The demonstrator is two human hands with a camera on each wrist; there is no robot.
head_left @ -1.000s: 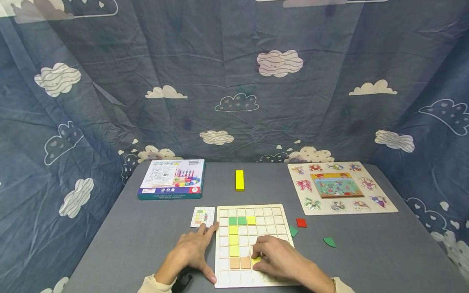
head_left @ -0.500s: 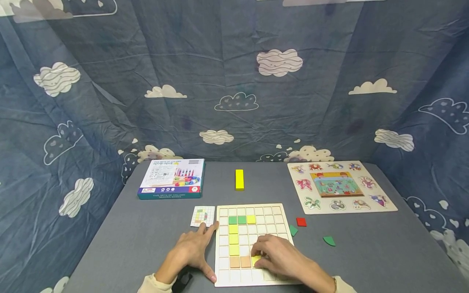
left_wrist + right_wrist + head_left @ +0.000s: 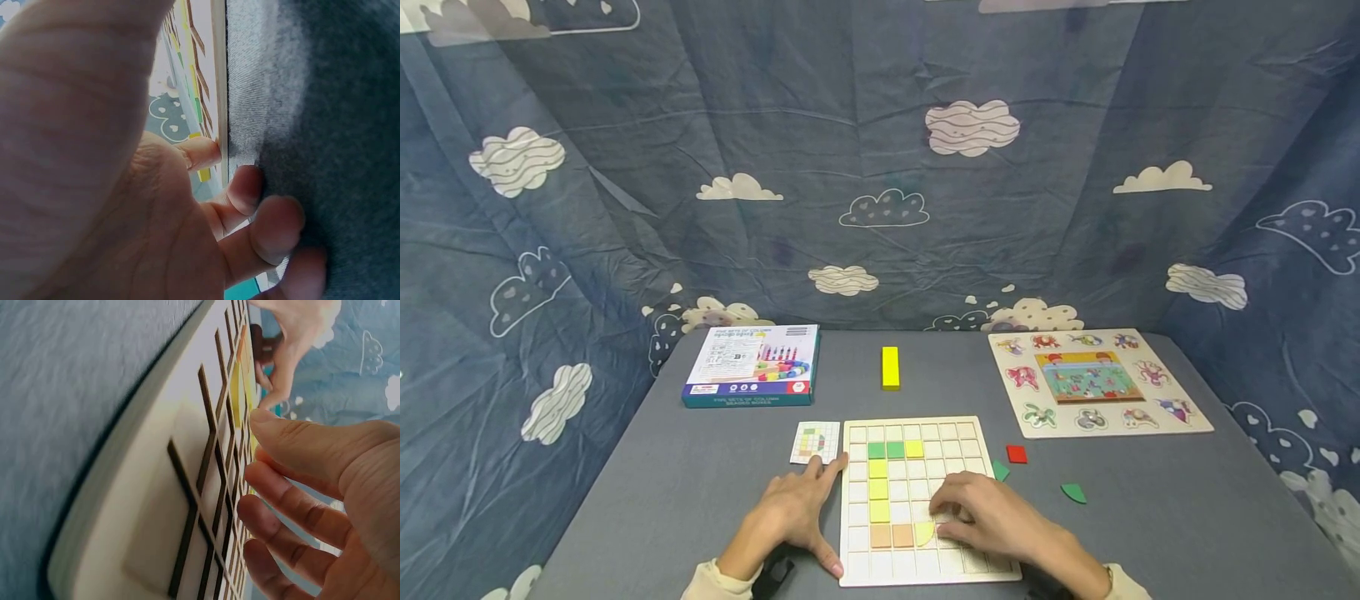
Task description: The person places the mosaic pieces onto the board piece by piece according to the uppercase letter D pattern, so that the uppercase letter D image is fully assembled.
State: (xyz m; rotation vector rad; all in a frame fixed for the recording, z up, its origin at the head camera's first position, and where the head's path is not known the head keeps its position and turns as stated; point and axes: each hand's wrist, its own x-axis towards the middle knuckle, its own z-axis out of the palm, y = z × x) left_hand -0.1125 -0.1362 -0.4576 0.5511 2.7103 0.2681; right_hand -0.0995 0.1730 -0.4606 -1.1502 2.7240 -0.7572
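Observation:
A pale wooden grid board lies on the table in the head view, with green, yellow and orange tiles set in its squares. At the right end of the orange row sits a yellow quarter-round tile. Just right of that tile hovers my right hand, fingers loosely bent, holding nothing. My left hand steadies the board's left edge, thumb and index finger spread against it. In the left wrist view, fingertips touch the grey cloth beside the board. A small pattern card lies above the left hand.
Right of the board lie a red square tile, a green tile and a green quarter-round tile. Farther back are a boxed toy set, a yellow block and an animal puzzle board.
My right hand has let go of the yellow quarter-round tile and drawn back to the right, uncovering it in its square. The left hand has stayed in place.

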